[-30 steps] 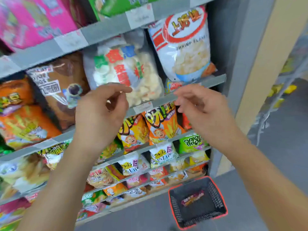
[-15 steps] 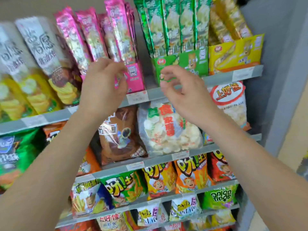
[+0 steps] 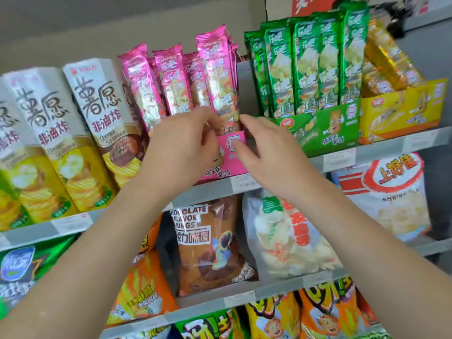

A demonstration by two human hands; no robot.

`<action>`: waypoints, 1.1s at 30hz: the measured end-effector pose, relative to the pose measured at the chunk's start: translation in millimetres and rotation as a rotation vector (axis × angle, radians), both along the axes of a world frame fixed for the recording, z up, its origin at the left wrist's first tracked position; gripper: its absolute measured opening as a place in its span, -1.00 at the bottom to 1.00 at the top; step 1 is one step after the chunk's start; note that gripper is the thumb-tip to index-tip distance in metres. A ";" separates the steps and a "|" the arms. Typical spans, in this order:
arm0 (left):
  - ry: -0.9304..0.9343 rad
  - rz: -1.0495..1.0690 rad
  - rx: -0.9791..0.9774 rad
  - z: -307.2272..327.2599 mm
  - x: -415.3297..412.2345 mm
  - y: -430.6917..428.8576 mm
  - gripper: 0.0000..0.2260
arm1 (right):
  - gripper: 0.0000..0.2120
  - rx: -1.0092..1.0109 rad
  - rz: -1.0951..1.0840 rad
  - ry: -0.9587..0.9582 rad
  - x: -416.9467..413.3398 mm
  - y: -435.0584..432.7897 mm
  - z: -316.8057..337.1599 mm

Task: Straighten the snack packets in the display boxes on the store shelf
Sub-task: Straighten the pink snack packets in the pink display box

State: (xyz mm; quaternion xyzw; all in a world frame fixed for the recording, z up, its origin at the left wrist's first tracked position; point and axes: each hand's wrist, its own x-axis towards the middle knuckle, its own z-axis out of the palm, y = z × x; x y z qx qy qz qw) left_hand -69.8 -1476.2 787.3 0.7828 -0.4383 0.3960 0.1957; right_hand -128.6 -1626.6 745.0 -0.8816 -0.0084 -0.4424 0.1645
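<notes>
Tall pink snack packets (image 3: 171,79) stand in a pink display box (image 3: 228,165) on the upper shelf, and several of them lean left. My left hand (image 3: 181,148) covers the box front, and its curled fingertips pinch the foot of the rightmost pink packet (image 3: 217,77). My right hand (image 3: 269,155) holds the box's right corner, with the thumb on the front face and the fingers beside the wall. A green display box (image 3: 325,128) to the right holds upright green packets (image 3: 305,64). Further right, a yellow box (image 3: 403,111) holds yellow packets (image 3: 386,59) that tilt left.
Tall white and yellow chip cartons (image 3: 61,133) stand left of the pink box. The shelf below holds a brown chocolate-rings bag (image 3: 210,248), a clear cracker bag (image 3: 283,241) and a shrimp-chip bag (image 3: 391,192). Orange and green bags fill the lower shelves. Grey shelf rails (image 3: 381,148) carry price labels.
The view has risen from the lower shelves to the upper shelf. Both hands moved up and closed in on the pink display box and its rightmost packet.
</notes>
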 end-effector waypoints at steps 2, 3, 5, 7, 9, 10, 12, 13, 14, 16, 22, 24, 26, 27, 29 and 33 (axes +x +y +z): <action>-0.020 -0.023 -0.070 9.3 1.5 0.3 -0.80 | -0.64 -0.046 -0.011 -0.020 -2.0 3.0 -4.5; -0.065 -0.031 -0.104 16.5 3.2 -1.4 -0.77 | -0.64 -0.065 -0.015 -0.021 -2.4 3.5 -6.0; -0.194 -0.019 -0.163 36.4 9.3 -7.3 -0.70 | -0.65 -0.081 -0.010 -0.025 -2.2 2.0 -6.7; -0.278 0.042 -0.135 58.2 18.7 -16.6 -0.59 | -0.67 -0.082 0.006 -0.025 -2.3 -0.4 -5.8; -0.293 0.154 -0.021 74.1 29.7 -27.8 -0.50 | -0.68 -0.080 0.027 -0.031 -2.7 -3.0 -3.8; -0.281 0.199 0.023 78.2 34.1 -33.1 -0.49 | -0.69 -0.067 0.042 -0.034 -2.8 -4.6 -1.8; -0.244 0.205 0.033 80.9 37.2 -39.1 -0.52 | -0.76 -0.032 0.082 -0.038 -2.1 -9.0 5.0; -0.238 0.178 0.015 80.5 37.3 -39.4 -0.55 | -0.79 -0.015 0.109 -0.033 -1.5 -11.9 10.3; -0.244 0.147 -0.005 79.3 37.0 -38.3 -0.58 | -0.81 0.006 0.139 -0.029 -0.7 -14.7 16.5; -0.242 0.100 -0.038 77.5 36.3 -34.6 -0.59 | -0.80 0.052 0.182 -0.038 2.0 -19.4 31.3; -0.213 0.066 -0.057 72.8 37.4 -29.8 -0.59 | -0.53 -0.020 0.095 -0.045 24.7 -23.5 80.7; -0.210 0.052 -0.050 71.9 39.7 -27.7 -0.61 | -0.44 -0.057 0.074 0.024 33.3 -21.5 88.0; -0.198 0.049 -0.050 71.1 40.8 -25.4 -0.63 | -0.33 -0.054 0.076 0.076 37.3 -21.6 89.6; -0.194 0.047 -0.052 70.6 40.9 -24.3 -0.63 | -0.30 -0.046 0.071 0.096 37.8 -22.7 89.6; -0.195 0.051 -0.048 69.7 40.4 -22.9 -0.64 | -0.35 -0.022 0.090 0.143 37.5 -25.4 90.6; -0.176 0.059 -0.034 69.3 40.5 -24.0 -0.64 | -0.68 0.030 0.158 0.159 39.7 -27.6 96.8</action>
